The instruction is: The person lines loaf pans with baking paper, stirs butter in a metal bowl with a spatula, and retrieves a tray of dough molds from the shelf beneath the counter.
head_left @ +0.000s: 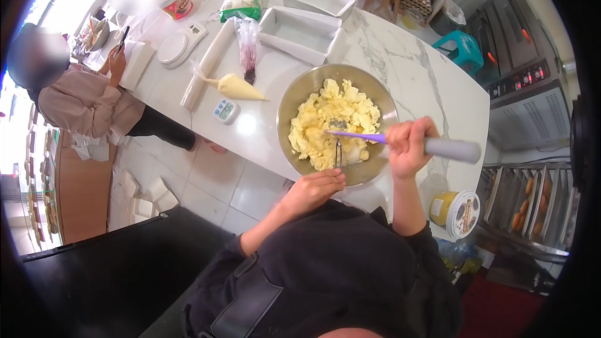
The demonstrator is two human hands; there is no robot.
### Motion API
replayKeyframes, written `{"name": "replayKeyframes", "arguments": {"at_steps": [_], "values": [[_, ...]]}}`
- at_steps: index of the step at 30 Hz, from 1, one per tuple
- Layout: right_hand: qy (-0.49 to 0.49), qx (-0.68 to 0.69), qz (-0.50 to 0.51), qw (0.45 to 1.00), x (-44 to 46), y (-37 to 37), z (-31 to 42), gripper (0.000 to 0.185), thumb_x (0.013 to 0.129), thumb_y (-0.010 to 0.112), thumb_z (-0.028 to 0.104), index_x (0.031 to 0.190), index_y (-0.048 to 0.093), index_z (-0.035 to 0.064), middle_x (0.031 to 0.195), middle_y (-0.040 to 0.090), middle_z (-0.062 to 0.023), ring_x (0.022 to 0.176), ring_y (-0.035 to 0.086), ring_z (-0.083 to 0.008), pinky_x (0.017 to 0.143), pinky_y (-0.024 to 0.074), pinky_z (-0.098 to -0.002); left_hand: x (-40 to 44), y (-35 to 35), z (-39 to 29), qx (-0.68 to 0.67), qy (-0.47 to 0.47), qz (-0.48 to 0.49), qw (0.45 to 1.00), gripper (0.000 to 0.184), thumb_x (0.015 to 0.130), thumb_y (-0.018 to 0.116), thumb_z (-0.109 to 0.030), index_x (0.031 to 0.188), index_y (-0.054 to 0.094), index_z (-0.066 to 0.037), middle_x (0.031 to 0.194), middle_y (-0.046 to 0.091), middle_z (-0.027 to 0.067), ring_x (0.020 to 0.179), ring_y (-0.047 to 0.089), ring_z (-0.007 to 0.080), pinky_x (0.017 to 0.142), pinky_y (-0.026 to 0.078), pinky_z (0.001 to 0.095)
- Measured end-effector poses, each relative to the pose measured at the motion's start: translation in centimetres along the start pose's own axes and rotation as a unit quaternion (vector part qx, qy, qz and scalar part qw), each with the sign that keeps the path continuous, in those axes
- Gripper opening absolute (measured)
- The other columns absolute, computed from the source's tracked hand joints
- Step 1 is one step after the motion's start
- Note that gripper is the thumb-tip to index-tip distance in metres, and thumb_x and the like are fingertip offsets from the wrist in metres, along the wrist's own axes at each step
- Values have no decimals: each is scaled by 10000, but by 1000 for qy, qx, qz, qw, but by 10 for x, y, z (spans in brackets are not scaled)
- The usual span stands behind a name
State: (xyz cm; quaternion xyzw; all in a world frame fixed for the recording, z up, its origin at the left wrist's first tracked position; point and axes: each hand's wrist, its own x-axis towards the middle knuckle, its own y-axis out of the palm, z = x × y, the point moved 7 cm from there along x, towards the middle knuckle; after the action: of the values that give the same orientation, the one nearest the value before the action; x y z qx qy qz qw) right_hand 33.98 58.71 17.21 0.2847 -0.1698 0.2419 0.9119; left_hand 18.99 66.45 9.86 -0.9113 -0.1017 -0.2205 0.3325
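Observation:
A wide metal bowl point(285, 147) on the table holds lumpy pale-yellow dough or butter mixture point(341, 99). My right hand point(408, 144) is closed around a spatula point(360, 136) with a purple shaft and a thick grey handle. The spatula's tip reaches into the mixture near the bowl's middle. At the near rim, my left hand point(316, 188) has its fingers together on the lower end of a thin metal tool point(339, 151) standing in the mixture. The exact kind of this tool cannot be made out.
Left of the bowl lie a filled piping bag point(235, 86), a timer point(226, 111), a roll point(206, 66) and a scale point(181, 45). Behind stand lined rectangular pans point(300, 32). A yellow tub point(456, 213) sits by the right edge. A person point(87, 97) holds a phone at left.

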Motion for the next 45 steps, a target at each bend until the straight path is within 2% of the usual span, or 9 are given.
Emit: {"name": "replayKeyframes", "arguments": {"at_steps": [3, 6, 10, 24, 30, 33, 37, 41, 45], "values": [[-15, 26, 6, 1000, 6, 4, 27, 280, 873, 505, 159, 668, 342, 59, 456, 390, -8, 384, 337, -70, 362, 262, -231, 1, -1, 3, -4, 1, 4, 1000, 132, 696, 608, 21, 819, 637, -19, 877, 637, 79, 909, 597, 230, 782, 497, 310], [-34, -61, 123, 990, -2, 34, 46, 281, 918, 404, 188, 682, 299, 77, 433, 308, 18, 346, 240, -70, 350, 202, -244, 1, -1, 3, -13, 3, 0, 1000, 125, 686, 619, 18, 805, 632, -18, 856, 638, 77, 899, 598, 235, 783, 495, 318], [-24, -170, 76, 982, -1, 26, -10, 288, 906, 437, 169, 669, 304, 72, 436, 321, 5, 352, 257, -69, 348, 208, -238, 3, 1, 6, -21, 25, -4, 999, 118, 675, 625, 17, 786, 626, -20, 835, 637, 78, 872, 601, 241, 770, 489, 332], [6, -12, 51, 999, 16, 30, -6, 257, 885, 468, 173, 689, 331, 80, 457, 284, 35, 369, 247, -46, 346, 180, -214, -10, -9, 12, -58, 30, -30, 997, 92, 737, 583, -55, 809, 594, 1, 861, 597, 122, 892, 563, 267, 821, 441, 356], [11, -264, 70, 962, -16, 24, -42, 236, 801, 555, 110, 610, 427, 56, 487, 458, -20, 395, 404, -117, 393, 313, -248, -9, -13, 7, -45, 44, -67, 996, 113, 720, 558, -41, 814, 584, 17, 853, 592, 126, 882, 563, 269, 811, 444, 355], [-181, -354, 132, 908, -40, 60, -22, 242, 824, 542, 141, 619, 447, 54, 498, 462, -14, 418, 422, -102, 416, 330, -226, -1, -28, 2, -31, 59, -69, 995, 152, 696, 543, -33, 834, 582, 18, 874, 589, 125, 883, 563, 272, 811, 448, 352], [-191, -369, 136, 899, -47, 74, -18, 241, 811, 559, 164, 626, 456, 50, 519, 487, -25, 451, 444, -108, 438, 345, -232, 2, -37, 1, -27, 75, -60, 995, 151, 668, 541, -4, 811, 583, 21, 881, 586, 143, 874, 569, 287, 815, 456, 375], [-87, -245, 41, 965, -30, 25, -45, 259, 856, 512, 167, 657, 377, 68, 502, 403, 11, 421, 336, -79, 393, 263, -225, 4, -41, -11, -50, 98, -68, 992, 142, 668, 550, 13, 803, 594, 6, 901, 591, 142, 884, 572, 288, 822, 458, 387], [-4, -21, -23, 1000, -6, 12, -6, 173, 781, 557, 99, 651, 458, 41, 561, 495, -33, 498, 467, -107, 462, 373, -224, 11, -22, -4, -71, 64, -37, 995, 158, 674, 556, 25, 819, 602, -18, 918, 591, 138, 900, 567, 290, 815, 461, 365]]}}
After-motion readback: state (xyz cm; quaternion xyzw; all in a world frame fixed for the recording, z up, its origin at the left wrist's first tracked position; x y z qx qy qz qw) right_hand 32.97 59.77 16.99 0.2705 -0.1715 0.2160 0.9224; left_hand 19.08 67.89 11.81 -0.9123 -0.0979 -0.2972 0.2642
